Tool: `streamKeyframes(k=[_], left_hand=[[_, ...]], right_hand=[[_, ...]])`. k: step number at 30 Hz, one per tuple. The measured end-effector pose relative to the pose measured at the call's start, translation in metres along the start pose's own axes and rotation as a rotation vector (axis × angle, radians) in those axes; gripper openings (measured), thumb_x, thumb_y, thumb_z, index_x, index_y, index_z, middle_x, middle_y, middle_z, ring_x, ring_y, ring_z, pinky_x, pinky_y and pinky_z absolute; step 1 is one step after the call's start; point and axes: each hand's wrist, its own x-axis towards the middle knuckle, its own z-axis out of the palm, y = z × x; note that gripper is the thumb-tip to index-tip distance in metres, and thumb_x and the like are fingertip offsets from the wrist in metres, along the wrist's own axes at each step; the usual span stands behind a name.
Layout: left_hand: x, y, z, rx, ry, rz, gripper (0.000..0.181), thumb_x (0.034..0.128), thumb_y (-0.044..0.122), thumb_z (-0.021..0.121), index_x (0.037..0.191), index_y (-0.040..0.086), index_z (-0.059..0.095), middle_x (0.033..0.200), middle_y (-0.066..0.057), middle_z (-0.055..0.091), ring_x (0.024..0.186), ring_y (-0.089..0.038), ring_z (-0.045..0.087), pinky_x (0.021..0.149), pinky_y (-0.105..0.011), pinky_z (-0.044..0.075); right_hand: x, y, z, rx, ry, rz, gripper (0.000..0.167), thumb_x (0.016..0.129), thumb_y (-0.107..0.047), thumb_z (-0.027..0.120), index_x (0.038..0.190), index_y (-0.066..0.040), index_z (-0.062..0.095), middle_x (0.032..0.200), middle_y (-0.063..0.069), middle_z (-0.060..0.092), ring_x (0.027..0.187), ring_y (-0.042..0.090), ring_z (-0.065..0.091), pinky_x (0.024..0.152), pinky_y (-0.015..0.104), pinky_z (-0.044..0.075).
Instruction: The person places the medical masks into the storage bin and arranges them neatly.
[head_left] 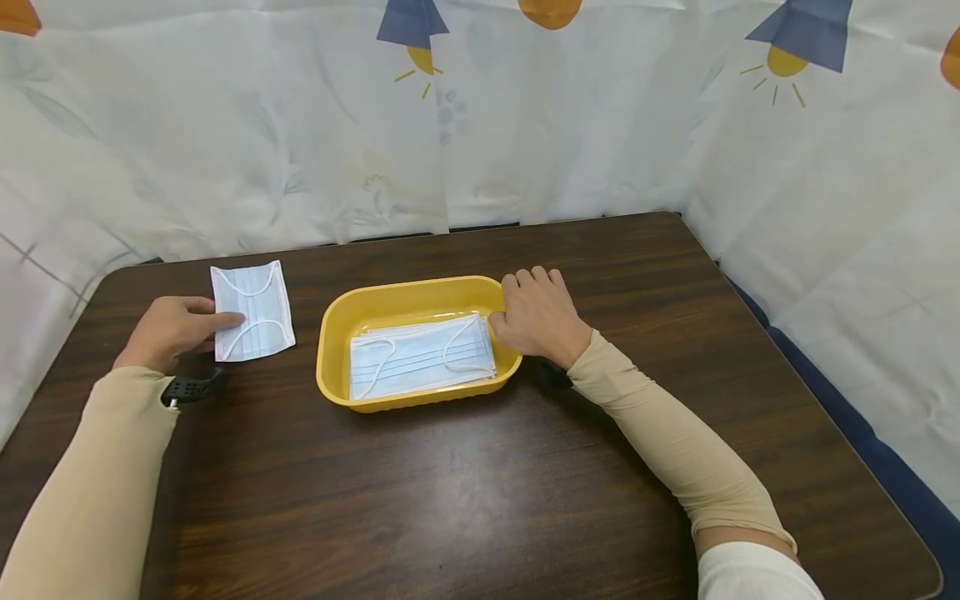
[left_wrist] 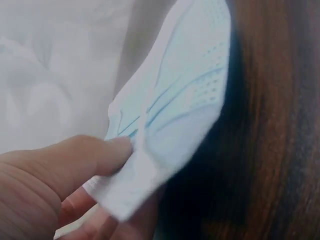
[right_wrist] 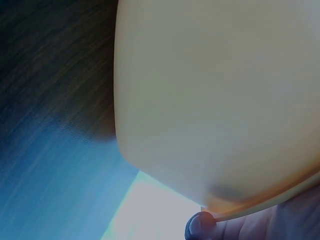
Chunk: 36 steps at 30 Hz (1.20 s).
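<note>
Between thumb and fingers, my left hand [head_left: 174,327] pinches a light blue face mask [head_left: 258,321] by its left edge, at the left of the table. Its white ear loops lie across the front. Close up in the left wrist view, the thumb presses on the pleated mask [left_wrist: 185,100], while the other fingers are partly hidden behind it. My right hand [head_left: 542,318] grips the right end of a yellow plastic basin [head_left: 337,333] by the rim. Inside the basin lies a stack of blue face masks [head_left: 420,358]. The right wrist view shows the basin's outer wall [right_wrist: 210,100] and a fingertip at its rim.
The dark wood-grain table [head_left: 450,500] has rounded corners. A white curtain [head_left: 300,125] with printed lamps hangs behind and at both sides. Dark blue cloth [head_left: 862,425] shows past the right edge. A black band [head_left: 193,387] is on the left wrist.
</note>
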Motion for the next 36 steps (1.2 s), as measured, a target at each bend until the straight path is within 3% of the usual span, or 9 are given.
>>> streamKeyframes(k=[3,8,14,24,30,36], left_hand=[[-0.001,-0.002,-0.001,-0.008,0.012,-0.003,0.078,0.0961,0.05,0.065,0.138,-0.013,0.048,0.104,-0.02,0.068,0.079,-0.016,0.063,0.064,-0.031,0.051],[-0.004,-0.001,-0.004,-0.056,-0.004,-0.002,0.076,0.0971,0.043,0.067,0.141,-0.014,0.044,0.089,0.0,0.069,0.076,-0.009,0.064,0.064,-0.029,0.053],[-0.011,-0.001,-0.004,-0.159,-0.048,0.013,0.077,0.0989,0.031,0.068,0.148,-0.015,0.032,0.094,0.007,0.062,0.076,0.0,0.064,0.069,-0.022,0.058],[-0.021,0.0,0.001,-0.304,-0.052,0.093,0.081,0.097,0.022,0.072,0.154,-0.007,0.022,0.082,0.034,0.059,0.079,0.003,0.067,0.071,-0.02,0.06],[-0.022,0.005,0.006,-0.368,-0.041,0.134,0.082,0.0956,0.019,0.074,0.153,-0.004,0.02,0.084,0.035,0.059,0.08,0.003,0.068,0.071,-0.021,0.061],[-0.025,0.01,0.008,-0.344,-0.021,0.158,0.079,0.096,0.018,0.073,0.153,-0.003,0.022,0.085,0.036,0.058,0.081,0.003,0.068,0.071,-0.021,0.06]], right_hand=[[0.0,0.0,-0.001,0.001,0.002,-0.003,0.024,0.092,-0.029,0.045,0.087,-0.007,0.053,0.08,0.008,0.054,0.077,0.029,0.047,0.075,0.04,0.035],[0.0,0.0,-0.002,0.007,-0.009,0.0,0.024,0.093,-0.028,0.045,0.088,-0.007,0.054,0.082,0.008,0.055,0.078,0.03,0.048,0.076,0.041,0.036],[0.0,0.001,-0.001,0.008,-0.028,0.008,0.026,0.093,-0.029,0.043,0.091,-0.006,0.055,0.085,0.009,0.057,0.081,0.03,0.049,0.077,0.041,0.038],[0.001,0.0,-0.002,0.024,-0.034,0.006,0.025,0.093,-0.028,0.043,0.089,-0.007,0.054,0.083,0.008,0.055,0.079,0.03,0.047,0.074,0.04,0.035],[0.001,0.0,-0.002,0.021,-0.03,0.008,0.024,0.093,-0.028,0.044,0.089,-0.007,0.054,0.081,0.008,0.053,0.078,0.029,0.046,0.074,0.039,0.034],[0.001,0.001,-0.002,0.019,-0.015,0.003,0.024,0.093,-0.028,0.044,0.087,-0.007,0.054,0.079,0.008,0.053,0.076,0.029,0.046,0.072,0.038,0.033]])
